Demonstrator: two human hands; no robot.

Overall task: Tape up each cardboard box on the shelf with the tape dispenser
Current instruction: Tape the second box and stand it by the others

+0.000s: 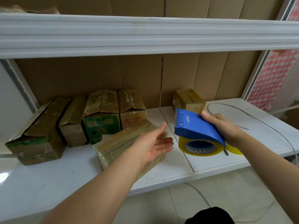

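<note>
A taped cardboard box (119, 143) lies near the front of the white shelf (64, 175). My left hand (153, 143) hovers over its right end, palm up, fingers apart, holding nothing. My right hand (221, 126) grips a blue tape dispenser (195, 126) with a yellow tape roll (199, 147), held just above the shelf to the right of that box. Several worn boxes (100, 117) stand in a row at the back left, some with loose flaps. Another small taped box (188, 99) sits behind the dispenser.
A thick white upper shelf edge (145, 34) hangs overhead. Cardboard sheets (194, 71) line the back wall. A thin grey cable (258, 120) loops across the right part of the shelf and down to the floor. A red checked cloth (271, 78) hangs at right.
</note>
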